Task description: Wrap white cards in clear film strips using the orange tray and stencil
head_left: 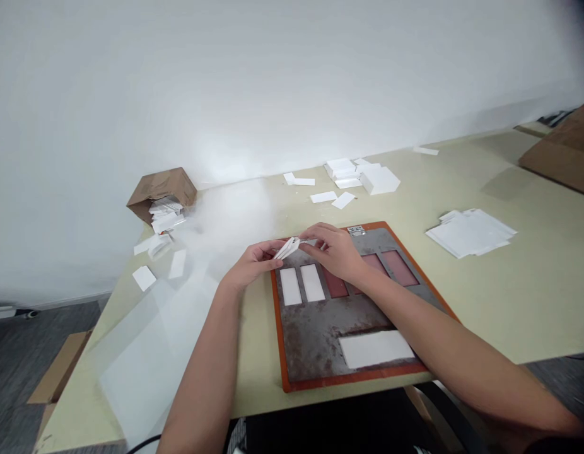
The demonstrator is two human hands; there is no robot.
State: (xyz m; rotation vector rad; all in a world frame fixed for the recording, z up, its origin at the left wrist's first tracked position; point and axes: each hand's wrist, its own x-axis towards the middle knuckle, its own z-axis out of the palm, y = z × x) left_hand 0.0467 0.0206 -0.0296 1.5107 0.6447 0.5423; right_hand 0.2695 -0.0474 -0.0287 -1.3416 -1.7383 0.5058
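My left hand (254,261) grips a few narrow white cards (287,249), thumb below and fingers behind. At their right end, the fingertips of my right hand (337,252) pinch the cards' edge; just how many cards they hold is hidden. Both hands are above the upper part of a grey metal template board (315,334) with an orange border. Its row of rectangular slots shows white cards in the two leftmost, while reddish base shows in those farther right. My right hand and forearm partly cover the middle slots. A larger white card (377,349) lies in the lower slot.
A cardboard box (164,183) lies on its side at the left, white cards spilling out. Stacked white cards (379,179) stand by the wall, and a pile of white sheets (472,233) lies at right. Translucent sheeting (145,359) covers the table's left. Brown cardboard (564,151) is far right.
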